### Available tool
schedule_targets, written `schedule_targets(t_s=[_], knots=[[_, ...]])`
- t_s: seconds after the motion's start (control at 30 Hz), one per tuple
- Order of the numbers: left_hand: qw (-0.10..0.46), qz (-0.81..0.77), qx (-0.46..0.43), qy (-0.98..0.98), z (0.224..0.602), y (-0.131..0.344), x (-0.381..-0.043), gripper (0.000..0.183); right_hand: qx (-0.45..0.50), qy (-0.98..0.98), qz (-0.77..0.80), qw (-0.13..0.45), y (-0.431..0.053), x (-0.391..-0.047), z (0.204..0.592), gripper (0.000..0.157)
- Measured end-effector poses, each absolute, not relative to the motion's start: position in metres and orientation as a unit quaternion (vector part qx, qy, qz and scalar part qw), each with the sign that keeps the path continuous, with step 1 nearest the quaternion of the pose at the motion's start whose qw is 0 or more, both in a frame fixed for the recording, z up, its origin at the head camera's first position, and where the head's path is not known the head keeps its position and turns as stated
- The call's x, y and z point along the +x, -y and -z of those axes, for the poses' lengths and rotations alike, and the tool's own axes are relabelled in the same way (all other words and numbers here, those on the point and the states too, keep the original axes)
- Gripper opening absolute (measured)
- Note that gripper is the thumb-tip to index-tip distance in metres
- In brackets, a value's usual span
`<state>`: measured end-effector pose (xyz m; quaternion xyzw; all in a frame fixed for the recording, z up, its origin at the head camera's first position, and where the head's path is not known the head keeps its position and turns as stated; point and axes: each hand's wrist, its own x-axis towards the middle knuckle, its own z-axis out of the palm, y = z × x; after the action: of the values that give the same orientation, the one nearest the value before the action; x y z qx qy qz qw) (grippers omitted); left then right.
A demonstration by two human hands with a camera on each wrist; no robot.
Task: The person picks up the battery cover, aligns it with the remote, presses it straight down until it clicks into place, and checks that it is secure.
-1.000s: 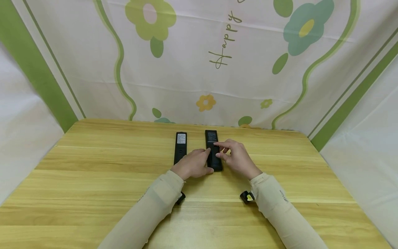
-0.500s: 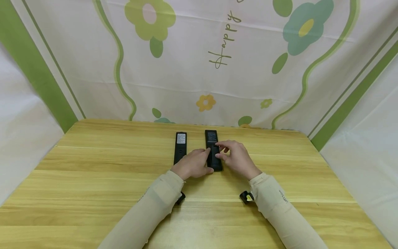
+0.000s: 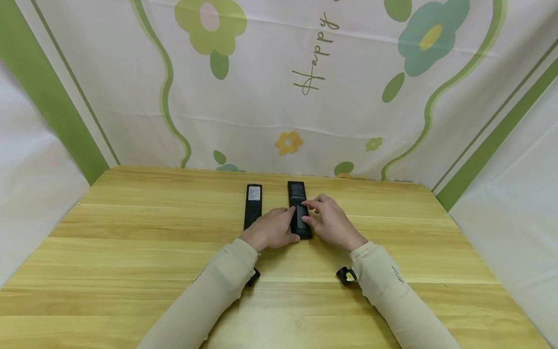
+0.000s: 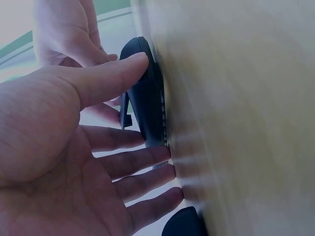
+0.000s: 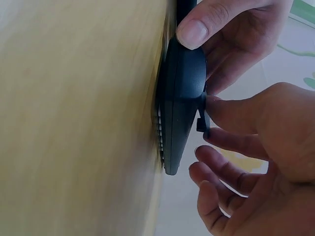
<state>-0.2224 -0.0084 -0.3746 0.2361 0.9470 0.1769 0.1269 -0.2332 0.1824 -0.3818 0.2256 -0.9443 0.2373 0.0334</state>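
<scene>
A black remote control (image 3: 296,189) lies back up on the wooden table, its buttons facing the tabletop. My left hand (image 3: 273,228) holds it steady, thumb on its near end and fingers along its left side. Between thumb and index finger, my right hand (image 3: 332,223) pinches the battery cover (image 3: 301,216). In the right wrist view, the battery cover (image 5: 204,115) stands tilted, its clip end raised off the back of the remote control (image 5: 184,98). The other right fingers are loosely bent. The battery compartment is hidden under the cover.
A second black remote control (image 3: 254,208) with a white label lies to the left, its near end hidden behind my left hand. Small black pieces show beside the left sleeve (image 3: 226,271) and the right sleeve (image 3: 375,271). A flowered cloth (image 3: 253,106) hangs behind the table.
The battery cover has tilted up at its far end in my right hand's pinch and now catches the light. My left hand and both remote controls have stayed in place.
</scene>
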Motion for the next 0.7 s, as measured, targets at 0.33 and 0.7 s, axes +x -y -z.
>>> schedule_targets(t_s=[0.33, 0.7], knots=[[0.129, -0.183, 0.234, -0.946, 0.3743, 0.0087, -0.2225, 0.082, 0.239, 0.944, -0.227, 0.007, -0.1833, -0.2338, 0.3831, 0.041], [0.131, -0.180, 0.235, -0.946, 0.3730, 0.0085, -0.2217, 0.081, 0.246, 0.947, -0.207, 0.000, -0.1826, -0.2330, 0.3828, 0.044]])
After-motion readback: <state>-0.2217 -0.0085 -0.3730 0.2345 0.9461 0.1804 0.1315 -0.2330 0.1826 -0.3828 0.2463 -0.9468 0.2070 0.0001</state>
